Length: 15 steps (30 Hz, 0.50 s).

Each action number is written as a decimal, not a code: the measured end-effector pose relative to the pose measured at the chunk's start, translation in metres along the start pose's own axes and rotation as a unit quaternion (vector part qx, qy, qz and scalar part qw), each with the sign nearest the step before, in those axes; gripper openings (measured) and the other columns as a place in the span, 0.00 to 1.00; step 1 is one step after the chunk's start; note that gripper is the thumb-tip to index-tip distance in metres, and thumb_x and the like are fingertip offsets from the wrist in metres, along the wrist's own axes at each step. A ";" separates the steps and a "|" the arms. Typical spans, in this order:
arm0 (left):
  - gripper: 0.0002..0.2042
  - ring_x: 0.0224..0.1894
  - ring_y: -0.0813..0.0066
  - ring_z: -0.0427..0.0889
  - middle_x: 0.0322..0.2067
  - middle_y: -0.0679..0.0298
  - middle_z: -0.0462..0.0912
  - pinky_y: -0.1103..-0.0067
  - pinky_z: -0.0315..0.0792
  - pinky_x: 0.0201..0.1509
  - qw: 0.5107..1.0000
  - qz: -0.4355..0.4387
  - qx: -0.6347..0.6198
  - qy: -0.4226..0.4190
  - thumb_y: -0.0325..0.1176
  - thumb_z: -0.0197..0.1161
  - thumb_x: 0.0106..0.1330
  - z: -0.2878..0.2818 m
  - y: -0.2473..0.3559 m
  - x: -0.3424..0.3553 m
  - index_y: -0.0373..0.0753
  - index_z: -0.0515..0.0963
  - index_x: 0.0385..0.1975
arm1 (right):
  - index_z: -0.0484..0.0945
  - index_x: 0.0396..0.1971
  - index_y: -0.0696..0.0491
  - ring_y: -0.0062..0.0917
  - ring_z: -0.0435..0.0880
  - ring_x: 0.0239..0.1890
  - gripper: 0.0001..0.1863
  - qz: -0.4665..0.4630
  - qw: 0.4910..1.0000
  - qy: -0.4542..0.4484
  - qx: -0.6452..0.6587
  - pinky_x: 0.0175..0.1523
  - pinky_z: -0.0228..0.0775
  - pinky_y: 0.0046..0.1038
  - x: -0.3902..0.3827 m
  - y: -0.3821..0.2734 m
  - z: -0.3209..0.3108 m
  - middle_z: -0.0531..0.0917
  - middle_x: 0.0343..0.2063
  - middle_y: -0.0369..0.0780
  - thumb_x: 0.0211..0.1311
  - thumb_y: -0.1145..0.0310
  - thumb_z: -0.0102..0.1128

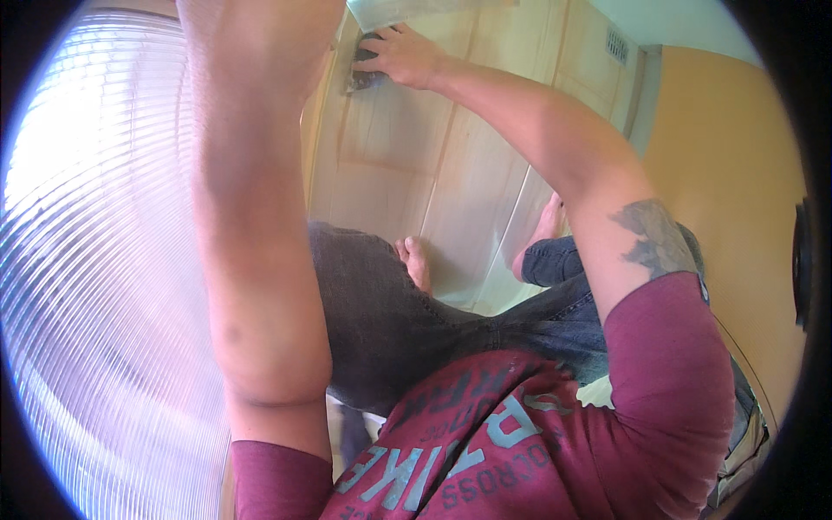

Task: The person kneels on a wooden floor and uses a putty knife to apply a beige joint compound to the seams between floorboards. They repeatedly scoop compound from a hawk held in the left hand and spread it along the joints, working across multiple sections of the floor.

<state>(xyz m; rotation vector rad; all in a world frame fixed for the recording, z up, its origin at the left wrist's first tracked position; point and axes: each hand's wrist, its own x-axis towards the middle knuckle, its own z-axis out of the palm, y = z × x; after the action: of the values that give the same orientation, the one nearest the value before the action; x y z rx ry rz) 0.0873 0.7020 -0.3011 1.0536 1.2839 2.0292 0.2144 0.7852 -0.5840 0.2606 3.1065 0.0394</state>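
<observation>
At the top, my right hand (404, 56) is closed round a dark, flat-looking tool (367, 54), with its fingers spread over it. The tool's exact kind cannot be made out. It rests against the pale tiled surface (390, 139), next to the edge strip at its left. My left arm reaches straight up along the left side. Only the base of my left hand (260, 35) shows at the top edge, and its fingers are out of sight. A pale, translucent-looking piece (390, 12) lies between the hands at the top.
A ribbed clear panel (104, 260) stands close along my left. Brownish lines run between the tiles. A small vent grille (616, 45) is at the upper right, and a tan panel (719, 165) borders the right. My bare feet (416, 264) rest on the tiles.
</observation>
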 end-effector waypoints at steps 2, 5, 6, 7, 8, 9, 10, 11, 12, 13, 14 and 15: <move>0.16 0.49 0.71 0.81 0.48 0.55 0.83 0.77 0.75 0.53 0.998 -0.020 -0.044 -0.039 0.35 0.57 0.76 -0.011 -0.002 0.003 0.28 0.80 0.51 | 0.78 0.63 0.25 0.34 0.70 0.66 0.27 -0.019 0.999 -0.028 -0.022 0.69 0.61 0.44 -0.003 0.002 0.004 0.79 0.59 0.32 0.64 0.64 0.60; 0.16 0.48 0.71 0.81 0.46 0.55 0.83 0.77 0.74 0.54 1.000 0.019 -0.001 -0.025 0.35 0.58 0.75 -0.015 -0.012 0.006 0.27 0.79 0.50 | 0.78 0.63 0.24 0.34 0.73 0.64 0.26 -0.018 0.994 -0.111 -0.011 0.67 0.63 0.44 -0.013 0.003 -0.004 0.81 0.56 0.32 0.65 0.64 0.60; 0.15 0.48 0.71 0.81 0.46 0.56 0.83 0.77 0.74 0.54 0.999 0.022 -0.001 -0.023 0.35 0.58 0.75 -0.018 -0.013 0.006 0.27 0.79 0.50 | 0.78 0.63 0.26 0.35 0.74 0.63 0.26 -0.023 0.992 -0.119 -0.015 0.65 0.65 0.44 -0.014 0.004 -0.008 0.82 0.55 0.33 0.66 0.64 0.59; 0.15 0.48 0.71 0.81 0.46 0.56 0.83 0.77 0.74 0.54 0.999 0.026 0.000 -0.021 0.35 0.59 0.75 -0.019 -0.014 0.006 0.27 0.79 0.50 | 0.78 0.62 0.29 0.35 0.75 0.62 0.25 -0.017 0.985 -0.172 -0.016 0.64 0.66 0.44 -0.015 0.007 -0.013 0.83 0.53 0.34 0.66 0.64 0.58; 0.15 0.48 0.71 0.81 0.45 0.56 0.83 0.77 0.74 0.54 0.999 -0.005 -0.035 -0.037 0.34 0.59 0.75 -0.025 -0.013 0.001 0.27 0.79 0.50 | 0.78 0.62 0.31 0.35 0.76 0.61 0.24 -0.014 0.978 -0.206 -0.020 0.62 0.68 0.45 -0.014 0.009 -0.016 0.83 0.52 0.35 0.67 0.64 0.58; 0.15 0.49 0.71 0.81 0.45 0.56 0.83 0.77 0.74 0.55 0.996 -0.020 -0.069 -0.055 0.34 0.59 0.75 -0.027 -0.013 0.000 0.27 0.79 0.50 | 0.79 0.60 0.34 0.36 0.78 0.60 0.22 0.042 0.977 -0.208 0.000 0.61 0.69 0.45 -0.011 0.010 -0.018 0.84 0.51 0.36 0.67 0.65 0.57; 0.15 0.49 0.71 0.81 0.45 0.56 0.83 0.77 0.74 0.55 0.992 -0.036 -0.102 -0.073 0.34 0.59 0.75 -0.030 -0.012 -0.001 0.28 0.79 0.50 | 0.81 0.58 0.37 0.36 0.79 0.59 0.20 0.098 0.977 -0.188 0.018 0.60 0.70 0.45 -0.007 0.012 -0.018 0.84 0.51 0.37 0.67 0.66 0.56; 0.14 0.49 0.71 0.81 0.46 0.56 0.83 0.77 0.74 0.55 0.986 -0.035 -0.134 -0.092 0.34 0.58 0.75 -0.031 -0.013 -0.002 0.28 0.80 0.50 | 0.82 0.56 0.40 0.37 0.80 0.57 0.19 0.153 0.970 -0.186 0.040 0.58 0.71 0.45 -0.002 0.012 -0.018 0.84 0.50 0.39 0.67 0.67 0.54; 0.14 0.49 0.71 0.81 0.45 0.56 0.84 0.77 0.74 0.55 0.985 -0.025 -0.139 -0.102 0.34 0.58 0.76 -0.032 -0.014 -0.001 0.28 0.80 0.50 | 0.81 0.58 0.41 0.38 0.81 0.56 0.20 0.175 0.970 -0.160 0.055 0.57 0.73 0.45 0.003 0.012 -0.016 0.84 0.50 0.39 0.67 0.69 0.53; 0.14 0.50 0.70 0.81 0.45 0.57 0.84 0.77 0.74 0.56 0.983 -0.015 -0.145 -0.111 0.34 0.57 0.76 -0.032 -0.016 -0.001 0.28 0.80 0.50 | 0.80 0.59 0.41 0.40 0.82 0.54 0.22 0.194 0.966 -0.154 0.072 0.55 0.75 0.45 0.009 0.009 -0.013 0.84 0.49 0.40 0.67 0.70 0.52; 0.15 0.50 0.70 0.81 0.45 0.57 0.84 0.76 0.74 0.56 0.986 0.003 -0.121 -0.110 0.34 0.56 0.76 -0.030 -0.018 0.001 0.28 0.80 0.50 | 0.79 0.60 0.42 0.41 0.83 0.52 0.23 0.213 0.961 -0.149 0.092 0.54 0.77 0.44 0.014 0.007 -0.009 0.84 0.49 0.40 0.67 0.72 0.51; 0.15 0.50 0.70 0.81 0.45 0.57 0.84 0.76 0.74 0.56 0.992 0.081 -0.024 -0.095 0.35 0.55 0.77 -0.026 -0.022 0.001 0.28 0.80 0.50 | 0.80 0.59 0.43 0.42 0.84 0.52 0.22 0.202 0.965 -0.135 0.096 0.53 0.78 0.45 0.017 0.003 -0.005 0.85 0.48 0.41 0.67 0.72 0.51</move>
<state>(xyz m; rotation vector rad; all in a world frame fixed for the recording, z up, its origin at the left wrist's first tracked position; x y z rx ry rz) 0.0650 0.6990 -0.3274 1.3302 1.0779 2.0093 0.1977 0.7904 -0.5791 0.8244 2.7360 -0.2673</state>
